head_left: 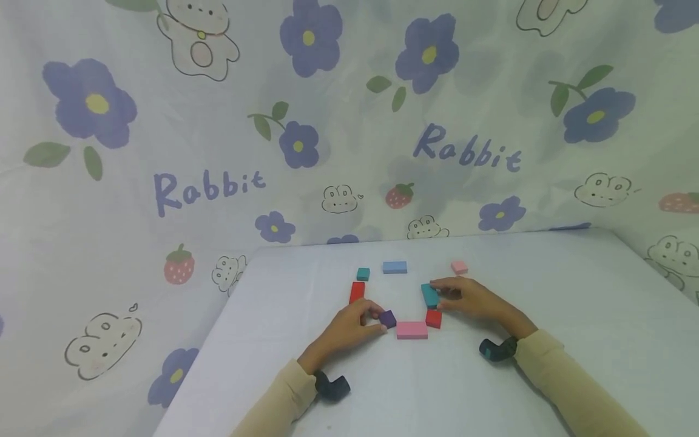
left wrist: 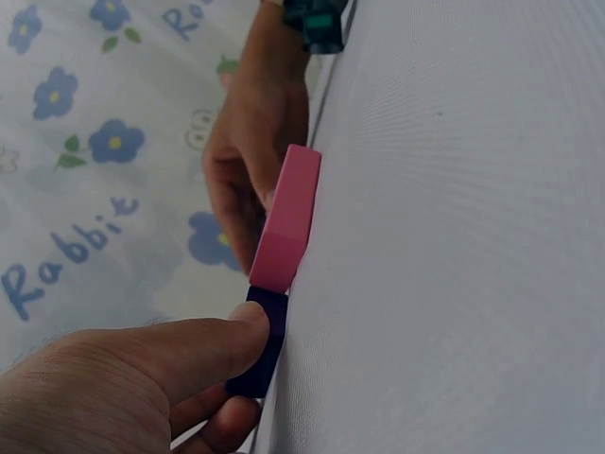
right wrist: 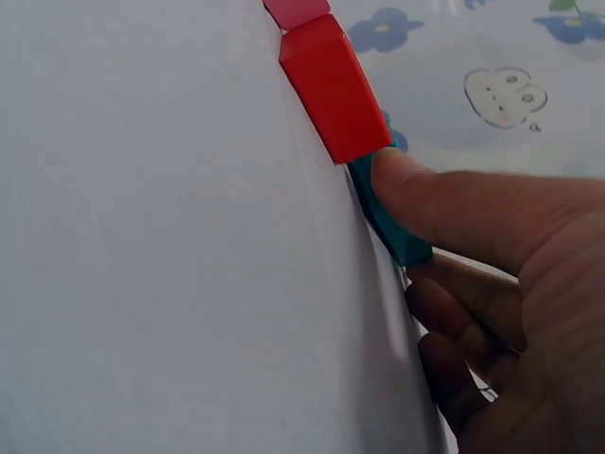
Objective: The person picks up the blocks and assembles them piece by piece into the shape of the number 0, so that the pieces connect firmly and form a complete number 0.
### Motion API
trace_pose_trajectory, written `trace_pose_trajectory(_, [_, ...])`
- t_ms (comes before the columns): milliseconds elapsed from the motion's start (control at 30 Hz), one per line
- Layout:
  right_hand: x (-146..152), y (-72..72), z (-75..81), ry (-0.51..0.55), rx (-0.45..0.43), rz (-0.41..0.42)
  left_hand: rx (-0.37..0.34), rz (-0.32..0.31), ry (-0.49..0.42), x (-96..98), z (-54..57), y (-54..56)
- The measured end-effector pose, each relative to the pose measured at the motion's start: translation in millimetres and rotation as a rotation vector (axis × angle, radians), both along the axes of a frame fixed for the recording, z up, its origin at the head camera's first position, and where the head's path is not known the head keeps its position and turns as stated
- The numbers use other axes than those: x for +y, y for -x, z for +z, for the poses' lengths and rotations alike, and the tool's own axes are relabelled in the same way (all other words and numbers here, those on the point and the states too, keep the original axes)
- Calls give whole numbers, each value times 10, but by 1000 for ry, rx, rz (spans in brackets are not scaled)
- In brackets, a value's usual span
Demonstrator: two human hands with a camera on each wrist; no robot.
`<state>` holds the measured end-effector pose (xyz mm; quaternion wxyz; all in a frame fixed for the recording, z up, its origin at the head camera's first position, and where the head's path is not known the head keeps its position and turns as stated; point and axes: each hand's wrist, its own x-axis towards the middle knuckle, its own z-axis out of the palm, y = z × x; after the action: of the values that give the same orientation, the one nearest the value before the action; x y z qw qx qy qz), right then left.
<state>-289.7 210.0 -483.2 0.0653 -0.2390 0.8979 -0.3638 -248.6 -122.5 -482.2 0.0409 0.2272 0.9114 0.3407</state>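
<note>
My left hand [head_left: 345, 329] pinches a small purple block [head_left: 388, 319] between thumb and fingers, low on the white table. In the left wrist view this purple block [left wrist: 257, 374] sits right at the end of a long pink block [left wrist: 288, 222]. My right hand [head_left: 474, 297] grips a teal oblong block [head_left: 429, 295] by its ends, thumb at the near one. A short red block [head_left: 434, 318] lies between this teal block and the pink block [head_left: 412, 330]. In the right wrist view, the red block [right wrist: 333, 90] partly covers the teal block [right wrist: 405, 241].
Farther back on the white table [head_left: 262, 340] lie a red oblong block [head_left: 357, 292], a small teal block [head_left: 363, 274], a light blue block [head_left: 395, 267] and a pale pink block [head_left: 459, 267]. Together the blocks form a rough ring. A printed cloth [head_left: 349, 109] hangs behind.
</note>
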Motion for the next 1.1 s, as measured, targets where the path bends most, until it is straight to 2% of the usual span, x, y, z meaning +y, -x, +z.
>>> trace_pose_trajectory(200, [16,4,20,14,-35,-8,-2,1,4,1,18,-8])
trace_pose_trajectory(633, [-11,-8,11,9,24,-25,8,-3,-2,9,30,-22])
trace_pose_trajectory(1100, [-12,-6,37,-17,5,-49,2,-6,2,17,43,-30])
